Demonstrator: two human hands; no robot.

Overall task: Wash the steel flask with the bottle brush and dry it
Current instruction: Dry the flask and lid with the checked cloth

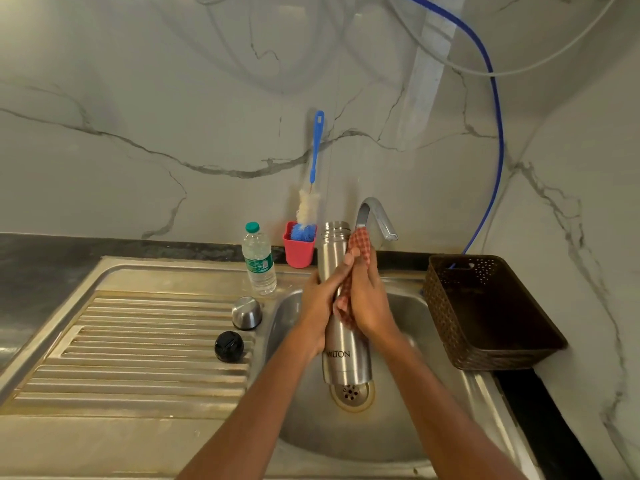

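The steel flask [345, 362] stands upright and open-topped above the sink basin [398, 427], over the drain. My left hand [320, 299] grips its body from the left. My right hand [369, 303] presses a red checked cloth [358, 244] against the flask's right side, fingers wrapped round cloth and flask. The bottle brush [313, 188], blue handle up, stands in a pink cup [298, 254] against the wall. The flask's steel cap [246, 312] and black inner lid [229, 346] lie on the drainboard.
A plastic water bottle [258, 261] with a green cap stands by the basin's left corner. The tap [375, 216] arches just behind the flask. A brown woven basket [485, 313] sits at the right; a blue hose [495, 133] hangs down behind it. Ribbed drainboard [138, 348] at left.
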